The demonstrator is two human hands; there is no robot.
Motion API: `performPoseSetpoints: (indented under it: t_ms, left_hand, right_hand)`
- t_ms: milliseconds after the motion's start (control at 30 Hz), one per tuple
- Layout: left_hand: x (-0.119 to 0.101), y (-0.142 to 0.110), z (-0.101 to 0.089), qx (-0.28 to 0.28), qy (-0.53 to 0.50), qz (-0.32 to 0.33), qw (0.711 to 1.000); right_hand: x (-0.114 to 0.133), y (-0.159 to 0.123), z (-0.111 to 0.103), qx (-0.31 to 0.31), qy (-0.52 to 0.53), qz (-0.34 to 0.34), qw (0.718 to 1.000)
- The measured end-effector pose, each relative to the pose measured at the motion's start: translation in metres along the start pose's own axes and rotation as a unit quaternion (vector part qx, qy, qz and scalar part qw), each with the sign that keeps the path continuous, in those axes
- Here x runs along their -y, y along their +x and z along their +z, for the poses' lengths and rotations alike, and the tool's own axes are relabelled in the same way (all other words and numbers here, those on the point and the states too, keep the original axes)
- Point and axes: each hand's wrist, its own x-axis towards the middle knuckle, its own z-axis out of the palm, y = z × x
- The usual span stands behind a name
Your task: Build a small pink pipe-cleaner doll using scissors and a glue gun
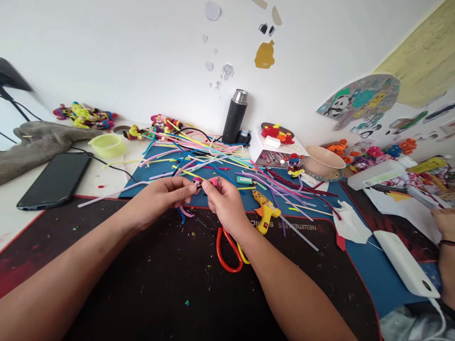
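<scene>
Straight ahead in the head view, both hands meet low over the line where the black mat (149, 284) gives way to the blue mat (149, 166). The left hand (172, 192) pinches a small pink-and-dark piece (197, 181) between thumb and fingers; just beside it, the right hand (223, 199) pinches a bright pink bit (214, 181), its other fingers curled in. Whether the two are joined is hidden by the fingertips. Beyond the knuckles, room is tight: loose pipe cleaners (209, 150) sprawl across the blue mat, some running out past its left edge. The yellow glue gun (265, 215) lies near the right wrist, its clear stick angling over the black mat. Under that wrist, a tool with red and yellow handles (219, 251) pokes into the space between the forearms, which is the widest stretch for moving, dotted with scraps. The black mat's red border runs by the phone (57, 180) on the left and down beside the white device (405, 263) on the right. Farther back, the dark flask (234, 118) and the white box (261, 154) stand close to the wall (142, 57). At the right margin, another person's hand (444, 222) enters, well apart from these two.
</scene>
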Motion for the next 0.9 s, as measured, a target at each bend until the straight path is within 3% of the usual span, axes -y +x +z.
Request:
performPoseSetpoints:
  t_ms: [900]
  left_hand:
    - [-0.0003,0.0001,0.0021,-0.047,-0.069,-0.025,0.996]
  right_hand:
    - [0.0011,0.0003,0.0024,-0.007,0.054,0.007,0.998]
